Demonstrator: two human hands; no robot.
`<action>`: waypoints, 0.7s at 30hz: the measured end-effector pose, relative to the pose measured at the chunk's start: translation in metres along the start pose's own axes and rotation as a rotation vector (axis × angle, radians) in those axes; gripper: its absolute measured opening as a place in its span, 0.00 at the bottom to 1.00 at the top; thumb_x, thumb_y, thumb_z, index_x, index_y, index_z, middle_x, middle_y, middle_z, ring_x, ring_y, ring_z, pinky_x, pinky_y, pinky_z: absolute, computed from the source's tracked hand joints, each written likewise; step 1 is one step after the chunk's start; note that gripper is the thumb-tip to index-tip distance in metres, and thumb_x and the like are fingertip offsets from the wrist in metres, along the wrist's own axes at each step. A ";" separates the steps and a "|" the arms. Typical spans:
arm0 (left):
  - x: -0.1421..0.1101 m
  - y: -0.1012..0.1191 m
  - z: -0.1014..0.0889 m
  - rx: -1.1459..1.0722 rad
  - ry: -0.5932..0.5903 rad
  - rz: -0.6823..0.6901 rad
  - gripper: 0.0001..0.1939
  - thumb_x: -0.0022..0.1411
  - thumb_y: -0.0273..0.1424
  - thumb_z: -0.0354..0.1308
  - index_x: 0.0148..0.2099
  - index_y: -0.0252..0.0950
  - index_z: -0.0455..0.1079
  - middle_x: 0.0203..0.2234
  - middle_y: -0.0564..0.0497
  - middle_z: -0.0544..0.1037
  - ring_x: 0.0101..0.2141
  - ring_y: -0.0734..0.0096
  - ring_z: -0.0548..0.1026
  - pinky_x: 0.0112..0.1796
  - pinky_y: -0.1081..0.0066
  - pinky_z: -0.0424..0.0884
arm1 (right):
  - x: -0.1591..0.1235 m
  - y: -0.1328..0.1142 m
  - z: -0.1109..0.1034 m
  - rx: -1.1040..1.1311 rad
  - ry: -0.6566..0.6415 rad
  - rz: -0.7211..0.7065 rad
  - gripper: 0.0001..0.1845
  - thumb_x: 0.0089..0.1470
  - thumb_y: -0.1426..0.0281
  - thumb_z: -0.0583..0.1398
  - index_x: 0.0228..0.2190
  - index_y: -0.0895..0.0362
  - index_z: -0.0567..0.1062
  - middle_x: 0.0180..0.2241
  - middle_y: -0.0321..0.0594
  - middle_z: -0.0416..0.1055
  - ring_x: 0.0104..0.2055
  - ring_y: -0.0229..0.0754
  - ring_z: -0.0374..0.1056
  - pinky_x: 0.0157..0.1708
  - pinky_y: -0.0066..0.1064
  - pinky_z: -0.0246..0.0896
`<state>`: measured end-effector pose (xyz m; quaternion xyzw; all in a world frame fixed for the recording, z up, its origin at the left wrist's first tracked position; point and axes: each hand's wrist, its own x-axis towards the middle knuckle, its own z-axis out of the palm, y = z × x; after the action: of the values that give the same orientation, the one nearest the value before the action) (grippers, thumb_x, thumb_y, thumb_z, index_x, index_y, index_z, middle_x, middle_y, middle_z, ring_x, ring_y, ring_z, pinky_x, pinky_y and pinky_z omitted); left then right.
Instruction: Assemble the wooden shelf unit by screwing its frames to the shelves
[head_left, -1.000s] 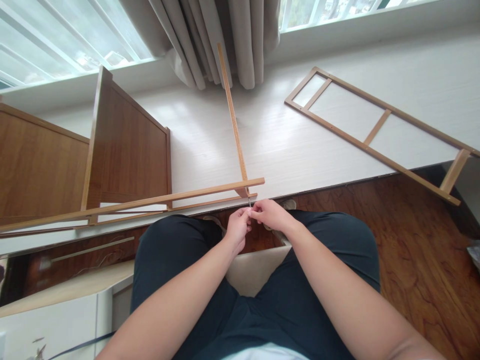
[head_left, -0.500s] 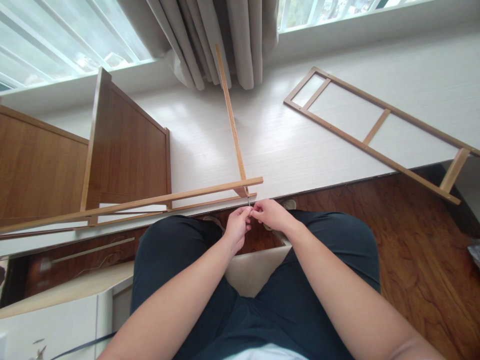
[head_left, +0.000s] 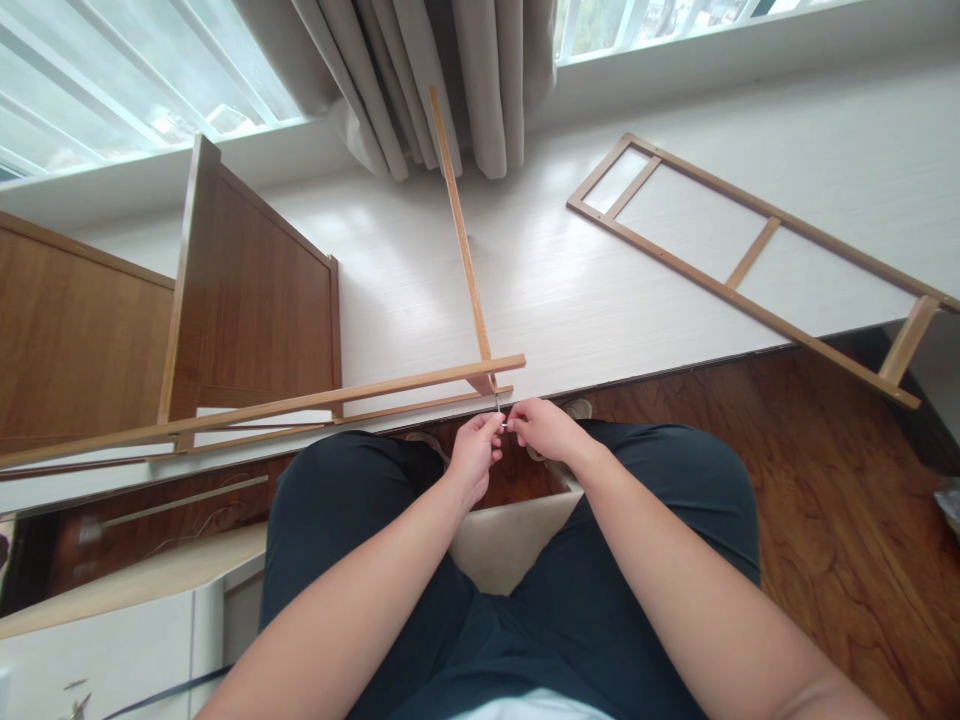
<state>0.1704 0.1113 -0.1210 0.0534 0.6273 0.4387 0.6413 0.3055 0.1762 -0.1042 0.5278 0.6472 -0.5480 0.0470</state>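
Observation:
A thin metal hex key [head_left: 498,403] reaches from the near end of the wooden frame [head_left: 315,402] down to my hands. The thumb and fingers of my left hand [head_left: 475,450] are closed around it. My right hand [head_left: 546,426] pinches its short bent end, just to the right of the left fingertips. At the joint where the key meets the wood, a long narrow board [head_left: 463,225] runs away toward the curtain. The key's tip is hidden in the wood.
Brown wooden panels [head_left: 259,290] stand at left on the white platform [head_left: 405,290]. A ladder-like wooden frame [head_left: 750,260] lies at right, overhanging the platform's edge. Grey curtains [head_left: 480,80] hang behind. Small metal pieces [head_left: 79,705] lie on a white surface at lower left.
My right fingers have shifted slightly right from the left fingertips, and the key's short end now shows between them. The wooden parts look unmoved.

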 end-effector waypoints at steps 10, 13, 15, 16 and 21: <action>0.003 -0.001 -0.002 -0.006 -0.009 -0.014 0.22 0.39 0.41 0.76 0.30 0.34 0.71 0.25 0.54 0.71 0.24 0.81 0.61 0.21 0.79 0.54 | 0.004 0.004 0.004 0.014 -0.001 -0.008 0.13 0.64 0.72 0.55 0.28 0.58 0.75 0.25 0.35 0.75 0.22 0.31 0.63 0.26 0.25 0.50; 0.004 -0.001 -0.002 -0.012 -0.019 -0.024 0.22 0.39 0.41 0.76 0.30 0.34 0.71 0.25 0.54 0.71 0.23 0.81 0.61 0.22 0.79 0.54 | 0.006 0.006 0.007 0.011 0.008 -0.010 0.13 0.64 0.72 0.55 0.28 0.58 0.75 0.24 0.35 0.76 0.24 0.32 0.65 0.28 0.25 0.51; 0.004 -0.001 -0.001 -0.015 -0.022 -0.022 0.22 0.40 0.41 0.76 0.30 0.34 0.70 0.25 0.54 0.71 0.23 0.81 0.61 0.22 0.79 0.54 | 0.008 0.007 0.008 -0.001 0.013 -0.028 0.14 0.64 0.72 0.55 0.28 0.58 0.75 0.24 0.36 0.76 0.26 0.33 0.66 0.29 0.25 0.52; 0.005 -0.001 -0.001 -0.016 -0.021 -0.020 0.22 0.40 0.41 0.76 0.30 0.34 0.70 0.25 0.54 0.71 0.23 0.81 0.61 0.22 0.79 0.53 | 0.008 0.008 0.009 -0.005 0.012 -0.037 0.14 0.64 0.72 0.55 0.28 0.58 0.75 0.24 0.36 0.76 0.26 0.33 0.67 0.30 0.25 0.52; 0.005 -0.001 -0.001 -0.017 -0.008 -0.030 0.23 0.39 0.41 0.77 0.30 0.34 0.70 0.25 0.55 0.70 0.23 0.81 0.61 0.21 0.79 0.53 | 0.010 0.009 0.011 -0.012 0.008 -0.057 0.14 0.64 0.71 0.54 0.29 0.58 0.75 0.25 0.37 0.76 0.27 0.34 0.67 0.30 0.25 0.53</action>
<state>0.1687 0.1137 -0.1254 0.0404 0.6217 0.4342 0.6507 0.3023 0.1729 -0.1204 0.5110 0.6655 -0.5431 0.0323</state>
